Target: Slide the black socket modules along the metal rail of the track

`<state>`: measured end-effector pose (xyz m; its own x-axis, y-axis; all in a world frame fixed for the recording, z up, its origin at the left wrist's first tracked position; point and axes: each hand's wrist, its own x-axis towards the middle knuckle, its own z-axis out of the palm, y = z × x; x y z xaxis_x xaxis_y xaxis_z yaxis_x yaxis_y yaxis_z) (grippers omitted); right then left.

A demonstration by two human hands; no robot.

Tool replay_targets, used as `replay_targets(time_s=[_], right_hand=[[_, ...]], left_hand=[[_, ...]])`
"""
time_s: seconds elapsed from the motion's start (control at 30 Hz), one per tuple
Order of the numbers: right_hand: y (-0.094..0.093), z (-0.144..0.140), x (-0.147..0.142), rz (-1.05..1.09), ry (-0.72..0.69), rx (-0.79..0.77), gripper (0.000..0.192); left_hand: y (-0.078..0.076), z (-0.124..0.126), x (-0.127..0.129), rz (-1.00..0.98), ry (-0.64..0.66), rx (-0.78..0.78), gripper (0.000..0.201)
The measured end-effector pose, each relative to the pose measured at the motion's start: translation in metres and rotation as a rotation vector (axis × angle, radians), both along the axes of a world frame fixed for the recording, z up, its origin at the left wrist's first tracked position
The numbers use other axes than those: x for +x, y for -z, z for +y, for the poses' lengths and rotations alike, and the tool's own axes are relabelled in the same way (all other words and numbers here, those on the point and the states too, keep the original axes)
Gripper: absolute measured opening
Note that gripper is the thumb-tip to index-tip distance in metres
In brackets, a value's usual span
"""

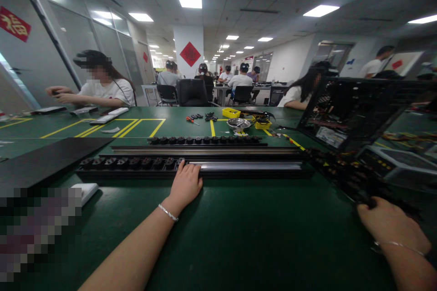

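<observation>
A long black power strip housing (252,173) lies crosswise on the green table, its left half fitted with a row of black socket modules (133,163). The right half of its channel shows bare, shiny metal. My left hand (186,184) is closed over the strip's near edge, its fingertips on the last socket of the row. To the right, my right hand (392,225) is at a heap of black parts (348,173). Its fingers are bent round a dark piece at the heap's near edge; what exactly it holds is hidden.
Behind the strip lie another black rail (205,150) and a second socket row (205,140). Further back are an orange-handled screwdriver (192,121), a metal bowl (239,124) and yellow bins (231,112). An open computer case (355,109) stands right. People sit at both sides.
</observation>
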<state>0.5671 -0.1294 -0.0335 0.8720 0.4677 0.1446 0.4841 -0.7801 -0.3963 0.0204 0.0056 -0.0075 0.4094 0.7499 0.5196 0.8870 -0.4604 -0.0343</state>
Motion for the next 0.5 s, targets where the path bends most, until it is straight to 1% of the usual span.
replay_targets(time_s=[0.1, 0.17, 0.27, 0.33, 0.37, 0.4, 0.47, 0.5], right_hand=[[0.013, -0.001, 0.013, -0.083, -0.023, 0.122, 0.063], [0.016, -0.002, 0.011, -0.131, -0.025, 0.18, 0.06], [0.009, -0.004, -0.008, -0.186, -0.033, 0.145, 0.063], [-0.001, -0.003, -0.029, -0.324, -0.057, 0.177, 0.062], [-0.006, -0.002, -0.041, -0.451, -0.11, 0.232, 0.06], [-0.011, 0.001, -0.054, -0.612, -0.197, 0.315, 0.058], [-0.02, 0.009, -0.082, -0.727, -0.334, 0.356, 0.058], [-0.024, 0.015, -0.097, -0.817, -0.466, 0.373, 0.057]], left_hand=[[0.001, 0.0, 0.0, 0.003, 0.005, 0.008, 0.031], [0.001, 0.0, 0.0, 0.001, 0.008, 0.012, 0.031], [0.002, 0.001, 0.0, -0.001, 0.011, 0.019, 0.031], [0.002, 0.001, 0.0, -0.001, 0.012, 0.021, 0.031], [0.002, 0.001, 0.0, -0.002, 0.011, 0.022, 0.031], [0.002, 0.001, 0.0, -0.004, 0.01, 0.022, 0.031], [0.002, 0.0, 0.0, -0.007, 0.005, 0.023, 0.031], [0.002, 0.0, 0.001, -0.009, 0.002, 0.023, 0.031]])
